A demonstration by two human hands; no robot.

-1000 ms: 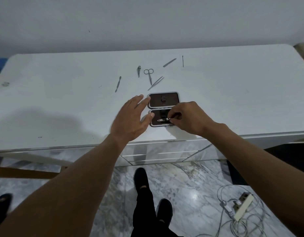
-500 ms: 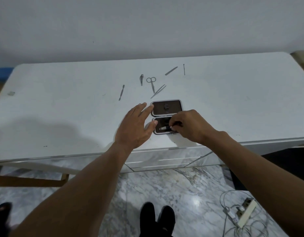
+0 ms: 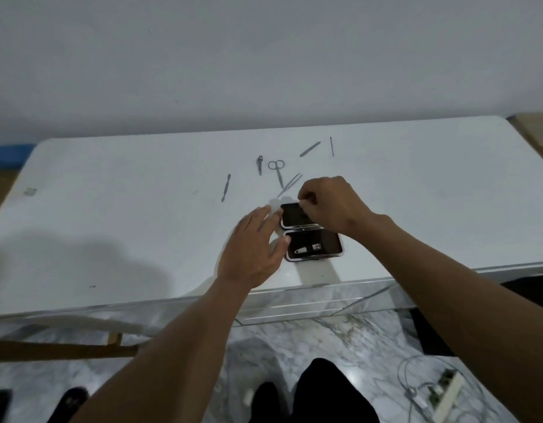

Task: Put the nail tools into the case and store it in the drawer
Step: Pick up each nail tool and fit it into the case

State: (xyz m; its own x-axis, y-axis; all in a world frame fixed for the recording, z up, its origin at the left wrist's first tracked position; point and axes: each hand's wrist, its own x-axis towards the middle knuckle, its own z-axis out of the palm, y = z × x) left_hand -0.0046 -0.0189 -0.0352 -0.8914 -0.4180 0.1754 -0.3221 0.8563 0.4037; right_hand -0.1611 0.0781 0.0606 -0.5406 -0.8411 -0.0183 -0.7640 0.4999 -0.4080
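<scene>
White bench (image 3: 111,227) fills the head view, and near its front edge lies the open case (image 3: 313,236), its two dark-lined halves hinged together, one nearer, one farther. In the nearer half sits a nail clipper (image 3: 308,248), lying flat and crosswise, silver against the dark lining. The left hand (image 3: 253,248) rests flat on the bench at the case's left side, fingers (image 3: 265,218) stretched out and loosely apart, thumb tip touching the rim of the nearer half; it grips nothing. The right hand (image 3: 329,204) is over the far half, covering its right part, with fingertips (image 3: 305,201) pinched together at the far rim; whether anything is held between them, I cannot tell, it is too small and blurred.

Beyond the case, more tools lie loose on the bench. Tweezers (image 3: 291,184) angle just past the right hand's knuckles. Small scissors (image 3: 277,170) lie beside them with loops pointing away. A short pointed tool (image 3: 259,164) is just left of the scissors, and a slim cuticle pusher (image 3: 225,187) lies farther left. Up toward the wall, a nail file (image 3: 309,149) lies slanted, and a thin pin-like pick (image 3: 332,146) sits just right of it.

Below the bench edge, marble floor (image 3: 340,346) shows, with a power strip (image 3: 447,389) and tangled cable at lower right.
</scene>
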